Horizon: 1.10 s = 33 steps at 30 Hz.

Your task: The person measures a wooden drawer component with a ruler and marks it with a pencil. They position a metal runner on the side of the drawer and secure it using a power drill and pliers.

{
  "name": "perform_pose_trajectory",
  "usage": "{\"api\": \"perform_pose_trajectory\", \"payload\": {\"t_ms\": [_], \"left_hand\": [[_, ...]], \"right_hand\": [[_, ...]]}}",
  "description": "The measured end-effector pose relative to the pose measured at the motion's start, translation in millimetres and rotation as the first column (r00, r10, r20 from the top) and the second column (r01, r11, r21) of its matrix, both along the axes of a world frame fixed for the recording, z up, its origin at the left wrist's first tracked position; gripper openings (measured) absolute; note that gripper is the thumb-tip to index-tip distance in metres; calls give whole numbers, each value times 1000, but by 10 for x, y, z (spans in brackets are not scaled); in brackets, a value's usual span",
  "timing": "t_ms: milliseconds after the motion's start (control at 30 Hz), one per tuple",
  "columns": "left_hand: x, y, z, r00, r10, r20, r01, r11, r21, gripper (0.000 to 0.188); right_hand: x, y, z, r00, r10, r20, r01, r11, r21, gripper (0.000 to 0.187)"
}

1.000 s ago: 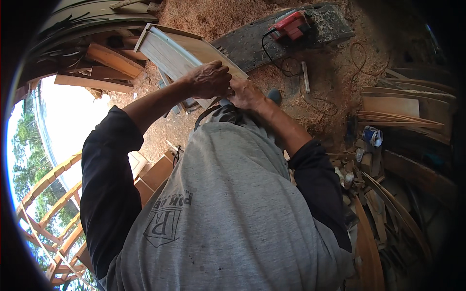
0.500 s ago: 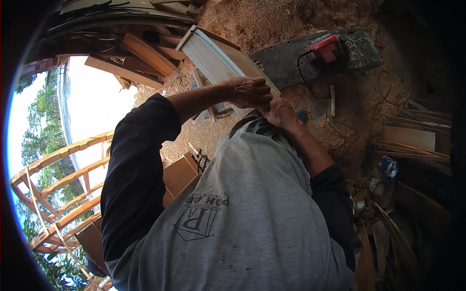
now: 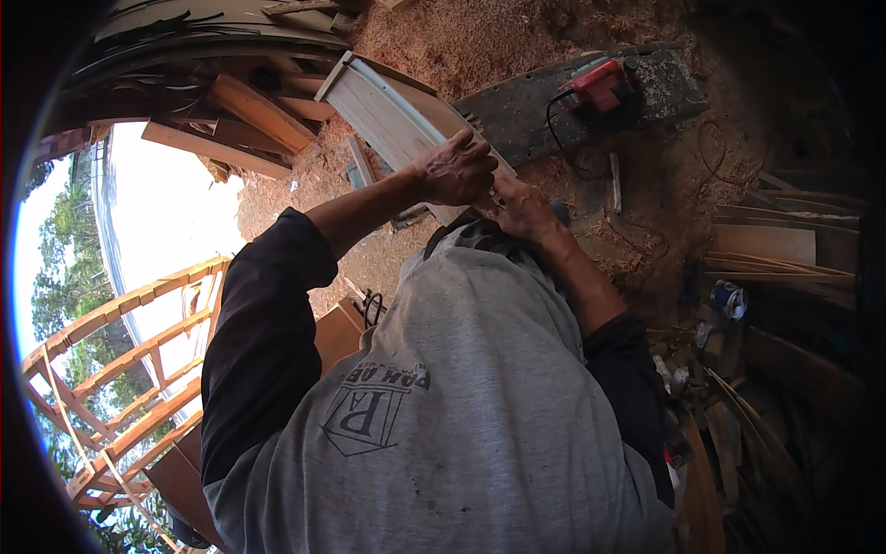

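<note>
A long, narrow box-like wooden piece (image 3: 380, 109) with pale sides and raised edges slants from the far left toward my body. Over its near part is my left hand (image 3: 457, 170), curled into a fist. Just right of it and slightly nearer to me, my right hand (image 3: 524, 209) is closed at the wood's near end, its fingertips close to the left hand. Whatever the two hands grip is hidden behind the fingers.
A red power tool (image 3: 598, 85) with a dark cord lies on a dark plank (image 3: 508, 113) beyond my hands. Wood shavings (image 3: 443, 42) cover the ground. Boards (image 3: 263, 111) are piled at far left, more wood strips (image 3: 775, 245) at right, beside a blue-white can (image 3: 729, 299).
My left fist has turned, its thumb side lifting, and sits slightly farther from my right hand. The whole view has shifted a little, moving the surroundings leftward.
</note>
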<state>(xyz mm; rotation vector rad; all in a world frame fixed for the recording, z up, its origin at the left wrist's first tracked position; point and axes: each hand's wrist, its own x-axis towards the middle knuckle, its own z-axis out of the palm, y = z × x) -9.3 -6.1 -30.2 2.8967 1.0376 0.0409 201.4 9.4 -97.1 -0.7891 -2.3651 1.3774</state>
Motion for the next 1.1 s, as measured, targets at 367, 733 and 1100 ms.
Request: {"api": "perform_pose_trajectory", "payload": {"t_ms": [367,733,1100], "left_hand": [[-698,-126,-120,940,301,161,-303,953,-13,81],[-782,-209,-190,910,291,295,-293,955,-38,68],[-831,-212,-321,887,266,378,-285,959,-7,60]], "right_hand": [[-260,-218,590,966,-254,36,223,900,374,34],[-331,-181,695,995,-28,93,-28,835,549,20],[-456,-322,852,788,-329,520,-44,813,581,31]]}}
